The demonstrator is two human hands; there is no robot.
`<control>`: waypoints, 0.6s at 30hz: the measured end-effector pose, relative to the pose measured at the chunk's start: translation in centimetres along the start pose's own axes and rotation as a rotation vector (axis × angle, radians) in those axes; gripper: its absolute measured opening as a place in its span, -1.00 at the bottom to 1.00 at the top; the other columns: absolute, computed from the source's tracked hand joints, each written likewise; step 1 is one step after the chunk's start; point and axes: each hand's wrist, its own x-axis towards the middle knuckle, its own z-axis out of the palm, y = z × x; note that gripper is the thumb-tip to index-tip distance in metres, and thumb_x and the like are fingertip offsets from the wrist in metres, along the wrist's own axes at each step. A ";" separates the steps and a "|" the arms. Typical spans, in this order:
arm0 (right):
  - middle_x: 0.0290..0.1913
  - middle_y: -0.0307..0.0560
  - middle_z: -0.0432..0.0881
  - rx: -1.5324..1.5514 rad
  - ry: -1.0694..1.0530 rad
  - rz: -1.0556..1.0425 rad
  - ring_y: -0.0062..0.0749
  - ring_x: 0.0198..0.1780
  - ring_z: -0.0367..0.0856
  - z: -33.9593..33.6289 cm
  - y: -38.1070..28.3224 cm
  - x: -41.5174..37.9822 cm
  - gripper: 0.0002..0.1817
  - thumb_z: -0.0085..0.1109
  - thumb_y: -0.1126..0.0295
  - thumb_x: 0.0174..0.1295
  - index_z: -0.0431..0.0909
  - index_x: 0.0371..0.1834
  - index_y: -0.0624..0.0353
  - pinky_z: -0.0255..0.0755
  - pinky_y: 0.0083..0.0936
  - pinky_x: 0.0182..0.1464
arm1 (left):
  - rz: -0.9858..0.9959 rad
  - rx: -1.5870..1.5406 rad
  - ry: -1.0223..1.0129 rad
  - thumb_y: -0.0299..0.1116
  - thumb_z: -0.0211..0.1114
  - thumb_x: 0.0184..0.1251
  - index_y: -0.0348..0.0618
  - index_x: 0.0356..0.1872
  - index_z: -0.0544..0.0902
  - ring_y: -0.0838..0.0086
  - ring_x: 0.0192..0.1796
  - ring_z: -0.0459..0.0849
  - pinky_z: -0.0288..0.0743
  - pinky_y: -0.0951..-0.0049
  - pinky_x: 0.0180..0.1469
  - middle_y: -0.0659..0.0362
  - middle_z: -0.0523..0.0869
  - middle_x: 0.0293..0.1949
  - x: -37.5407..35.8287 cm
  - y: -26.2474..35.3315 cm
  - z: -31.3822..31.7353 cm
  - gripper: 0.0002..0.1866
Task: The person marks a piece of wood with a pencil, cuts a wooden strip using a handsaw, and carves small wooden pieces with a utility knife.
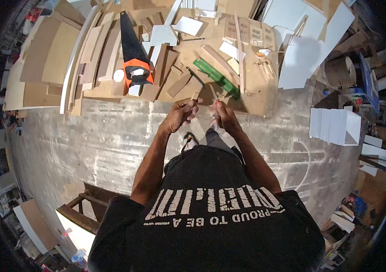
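My left hand (180, 117) is closed around a small pale wooden piece (194, 96) that pokes up between thumb and fingers. To its right, my right hand (226, 119) grips a slim pointed tool with a thin pale shaft (213, 93) and some red at the fingers; its exact kind I cannot tell. Both hands are in front of my body at the near edge of the wooden worktable (263, 102). Just beyond them lie a thin black bar (195, 77), a brown wood block (179, 83) and a green painted strip (217, 78).
A handsaw (137, 72) with an orange and black handle lies among wood offcuts on the left. Long boards (98, 50) are stacked beside it. White sheets (305, 56) lean at the right. A white panelled box (335, 126) stands on the concrete floor (107, 136).
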 end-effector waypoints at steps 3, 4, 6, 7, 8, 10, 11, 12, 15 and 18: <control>-0.33 -0.02 0.51 0.044 0.033 -0.075 -0.26 -0.35 0.50 0.3 0.1 0.1 -0.60 -0.17 0.13 0.54 0.49 0.02 0.26 0.35 -0.36 -0.32 | 0.053 -0.025 -0.007 -0.09 0.06 0.59 -0.14 0.00 0.63 0.69 -0.53 0.35 0.20 0.65 -0.58 0.36 0.54 -0.43 0.1 0.2 0.7 -0.66; -0.27 0.09 0.58 0.012 0.038 -0.102 -0.14 -0.27 0.57 0.4 0.7 0.1 -0.61 -0.16 0.16 0.54 0.51 0.04 0.29 0.42 -0.28 -0.25 | 0.072 -0.036 -0.011 -0.09 0.06 0.59 -0.13 0.00 0.63 0.69 -0.52 0.37 0.23 0.65 -0.58 0.35 0.55 -0.44 0.1 0.0 0.8 -0.66; -0.22 0.22 0.65 -0.031 0.057 -0.136 0.03 -0.19 0.65 0.4 1.3 0.2 -0.61 -0.13 0.17 0.53 0.52 0.05 0.30 0.48 -0.19 -0.14 | 0.079 -0.009 0.010 -0.06 0.07 0.58 -0.14 -0.03 0.63 0.68 -0.53 0.38 0.24 0.63 -0.60 0.32 0.57 -0.43 0.4 -0.7 0.7 -0.65; -0.22 0.25 0.66 -0.044 0.071 -0.145 0.07 -0.18 0.65 0.4 1.2 0.3 -0.60 -0.12 0.15 0.53 0.52 0.04 0.29 0.47 -0.17 -0.12 | 0.084 0.004 0.021 -0.05 0.07 0.58 -0.14 -0.04 0.62 0.67 -0.54 0.39 0.25 0.63 -0.60 0.30 0.57 -0.43 0.7 -1.2 0.5 -0.64; -0.29 0.17 0.63 -0.100 0.072 -0.169 -0.02 -0.23 0.63 0.4 1.1 0.3 -0.59 -0.13 0.12 0.53 0.51 0.01 0.28 0.45 -0.21 -0.15 | 0.060 0.059 0.064 -0.04 0.08 0.57 -0.14 -0.06 0.62 0.67 -0.55 0.39 0.25 0.62 -0.62 0.30 0.56 -0.44 1.1 -1.9 0.2 -0.64; -0.43 0.00 0.58 -0.208 0.067 -0.207 -0.18 -0.34 0.58 0.3 0.5 -0.3 -0.56 -0.15 0.06 0.52 0.48 -0.06 0.28 0.41 -0.28 -0.22 | 0.002 0.165 0.154 -0.02 0.11 0.54 -0.16 -0.09 0.61 0.66 -0.57 0.39 0.25 0.61 -0.64 0.29 0.54 -0.46 1.6 -3.2 -0.5 -0.63; -0.39 0.08 0.60 -0.295 0.053 -0.177 -0.07 -0.29 0.60 0.4 0.9 -0.2 -0.55 -0.15 0.06 0.52 0.48 -0.05 0.29 0.42 -0.22 -0.18 | -0.034 0.169 0.173 0.00 0.14 0.52 -0.14 -0.09 0.62 0.67 -0.57 0.39 0.24 0.61 -0.63 0.32 0.52 -0.47 1.8 -3.8 -0.9 -0.62; -0.34 0.16 0.63 -0.382 0.037 -0.147 0.04 -0.25 0.62 0.4 1.5 -0.1 -0.55 -0.15 0.05 0.51 0.48 -0.03 0.29 0.43 -0.17 -0.14 | -0.071 0.172 0.193 0.03 0.18 0.49 -0.13 -0.09 0.62 0.67 -0.57 0.39 0.23 0.62 -0.63 0.34 0.51 -0.49 2.1 -4.2 -1.2 -0.61; -0.27 0.28 0.67 -0.508 -0.013 -0.075 0.21 -0.15 0.64 0.7 3.2 0.1 -0.52 -0.16 0.02 0.50 0.47 -0.02 0.29 0.45 -0.06 -0.08 | -0.115 0.222 0.222 0.06 0.19 0.47 -0.15 -0.12 0.62 0.68 -0.59 0.38 0.20 0.63 -0.64 0.37 0.46 -0.52 3.2 -6.1 -2.1 -0.58; -0.27 0.29 0.68 -0.613 -0.043 -0.077 0.25 -0.16 0.65 1.2 4.5 0.5 -0.52 -0.18 0.00 0.50 0.46 -0.04 0.27 0.48 -0.01 -0.09 | -0.093 0.287 0.235 0.06 0.14 0.48 -0.24 -0.17 0.64 0.68 -0.61 0.34 0.18 0.60 -0.64 0.35 0.45 -0.55 4.1 -8.0 -3.1 -0.52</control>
